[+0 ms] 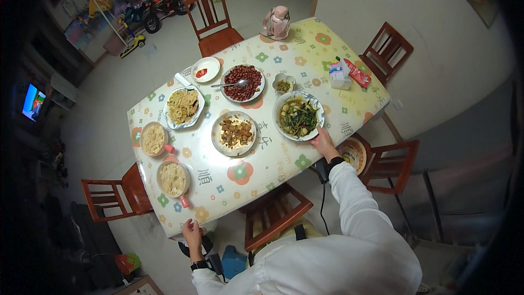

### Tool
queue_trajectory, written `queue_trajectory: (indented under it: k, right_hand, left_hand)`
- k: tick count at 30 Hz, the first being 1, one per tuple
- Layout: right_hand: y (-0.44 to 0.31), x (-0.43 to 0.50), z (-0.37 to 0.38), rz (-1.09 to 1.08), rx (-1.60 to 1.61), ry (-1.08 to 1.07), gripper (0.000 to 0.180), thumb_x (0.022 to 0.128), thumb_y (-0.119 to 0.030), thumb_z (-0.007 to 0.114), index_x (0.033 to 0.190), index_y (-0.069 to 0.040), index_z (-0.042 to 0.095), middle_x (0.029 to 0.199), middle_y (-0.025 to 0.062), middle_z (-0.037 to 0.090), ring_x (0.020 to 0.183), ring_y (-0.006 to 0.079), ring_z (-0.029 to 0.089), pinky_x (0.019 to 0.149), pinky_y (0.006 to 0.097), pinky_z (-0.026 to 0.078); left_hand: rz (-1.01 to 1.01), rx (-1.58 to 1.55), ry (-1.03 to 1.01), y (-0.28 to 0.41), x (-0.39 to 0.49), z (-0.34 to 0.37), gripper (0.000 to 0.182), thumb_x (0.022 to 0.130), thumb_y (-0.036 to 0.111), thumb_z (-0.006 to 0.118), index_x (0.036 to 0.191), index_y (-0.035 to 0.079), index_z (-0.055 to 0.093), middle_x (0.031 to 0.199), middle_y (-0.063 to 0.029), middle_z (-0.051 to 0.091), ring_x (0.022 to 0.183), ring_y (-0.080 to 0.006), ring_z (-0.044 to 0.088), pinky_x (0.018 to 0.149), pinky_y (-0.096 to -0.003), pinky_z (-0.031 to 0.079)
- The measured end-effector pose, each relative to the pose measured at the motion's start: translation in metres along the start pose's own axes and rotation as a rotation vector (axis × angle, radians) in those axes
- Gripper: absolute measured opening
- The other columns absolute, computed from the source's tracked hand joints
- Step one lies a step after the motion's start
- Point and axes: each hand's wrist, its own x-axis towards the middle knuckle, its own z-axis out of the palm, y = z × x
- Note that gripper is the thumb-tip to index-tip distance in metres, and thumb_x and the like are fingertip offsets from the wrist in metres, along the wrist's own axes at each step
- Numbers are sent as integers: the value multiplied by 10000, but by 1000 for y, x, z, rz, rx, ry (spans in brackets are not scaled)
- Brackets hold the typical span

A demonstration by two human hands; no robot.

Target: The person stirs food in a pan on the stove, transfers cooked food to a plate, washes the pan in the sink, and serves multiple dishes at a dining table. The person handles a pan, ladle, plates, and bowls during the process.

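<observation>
My right hand [323, 143] grips the near right rim of a white bowl [322, 111] with a blue pattern. Cooked leafy greens with pale pieces [298, 116] fill this bowl, which sits at the table's near right side. My left hand [192, 234] is at the front left edge of the table, empty, with its fingers slightly apart. Closest to it is a bowl of rice [172, 179] with a pink handle. Behind that stands a second handled bowl of rice [153, 139]. A round plate [234, 133] of partly eaten brown food lies mid-table.
Farther back are a plate of red peanuts [243, 83] with a spoon, an octagonal dish [184, 106], a saucer [206, 69] and a small bowl [283, 85]. A pink bottle [279, 23] and tissue pack [339, 76] stand beyond. Wooden chairs [278, 217] surround the table.
</observation>
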Motion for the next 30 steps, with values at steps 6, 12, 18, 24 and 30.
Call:
queue_trajectory:
  k: [6, 12, 18, 24, 30]
  right_hand:
    - [-3, 26, -29, -22, -216, -119, 290, 892, -117, 438, 1153, 9, 448, 1080, 91, 551, 920, 210, 579, 733, 336, 509]
    - [-2, 26, -26, -119, -273, -110, 253, 868, -110, 476, 1095, 0, 495, 949, 62, 583, 734, 143, 572, 584, 267, 475]
    - [1, 12, -24, -66, -404, -56, 286, 860, -54, 459, 1129, 44, 465, 1057, 114, 561, 905, 217, 580, 712, 319, 500]
    - [-18, -63, -11, -240, -130, -79, 289, 862, -46, 441, 1134, 48, 462, 1077, 111, 559, 930, 215, 577, 765, 367, 508]
    - [-43, -197, -17, -396, -85, 67, 269, 852, -32, 432, 1105, 40, 483, 1061, 102, 562, 919, 202, 580, 736, 342, 517]
  left_hand:
    - [30, 10, -62, 33, -27, 35, 392, 856, 180, 549, 1165, -40, 454, 897, -131, 582, 587, -158, 576, 421, -238, 451]
    - [83, 38, -140, 68, -33, 59, 353, 867, 180, 536, 1150, -25, 485, 908, -114, 586, 591, -139, 567, 432, -228, 438]
    - [147, 77, -221, 77, -27, 60, 355, 872, 195, 533, 1139, -35, 494, 900, -102, 576, 601, -127, 556, 457, -221, 438]
    - [207, 116, -335, 92, -20, 45, 357, 882, 193, 526, 1144, -47, 489, 924, -111, 589, 609, -114, 551, 444, -218, 430]
    - [375, 178, -547, 121, -32, 27, 344, 893, 206, 507, 1126, -47, 505, 941, -118, 598, 605, -108, 548, 458, -215, 430]
